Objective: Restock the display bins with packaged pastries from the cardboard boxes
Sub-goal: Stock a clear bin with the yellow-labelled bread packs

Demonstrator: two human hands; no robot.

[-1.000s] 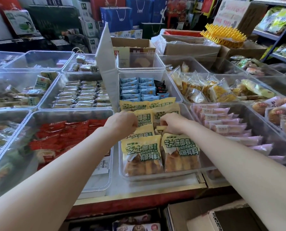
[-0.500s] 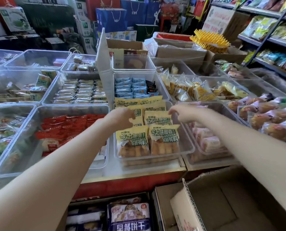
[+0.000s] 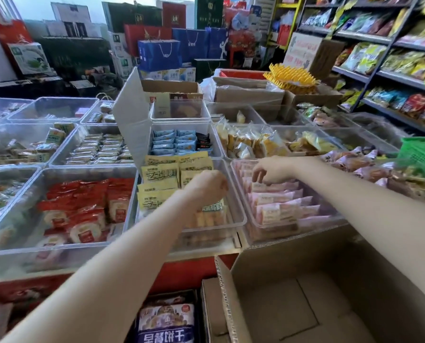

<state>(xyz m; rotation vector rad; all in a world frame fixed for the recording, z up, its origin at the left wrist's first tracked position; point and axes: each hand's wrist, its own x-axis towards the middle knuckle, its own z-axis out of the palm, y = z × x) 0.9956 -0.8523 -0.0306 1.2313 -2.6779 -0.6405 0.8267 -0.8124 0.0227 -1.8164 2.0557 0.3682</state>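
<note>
Two hands reach over a table of clear bins; the left hand [image 3: 207, 185] hangs over the middle bin [image 3: 241, 219], fingers curled down and together among the yellow packs [image 3: 160, 177], though whether it grips one I cannot tell, since the fingertips are hidden behind the knuckles; the right hand [image 3: 272, 170] hovers over the next bin [image 3: 233, 167] to the right, fingers loosely apart and pointing down just above the pink packs [image 3: 278, 203], holding nothing that shows. The yellow packs lie overlapped in two columns running front to back; the pink packs lie in a stacked row along their bin. Left of the middle bin is a bin of red packs [image 3: 82, 209]; behind it is one of blue packs [image 3: 173, 142]. A white divider [image 3: 129, 125] stands tilted at the far left corner of the middle bin. Below the table's front edge, an open cardboard box [image 3: 305, 293] sits at lower right, its inside bare as far as it shows; left of it, partly under the left forearm, lies a blue-labelled bag [image 3: 166, 323]. Shelves [image 3: 384, 40] of snack bags line the right wall.
</note>
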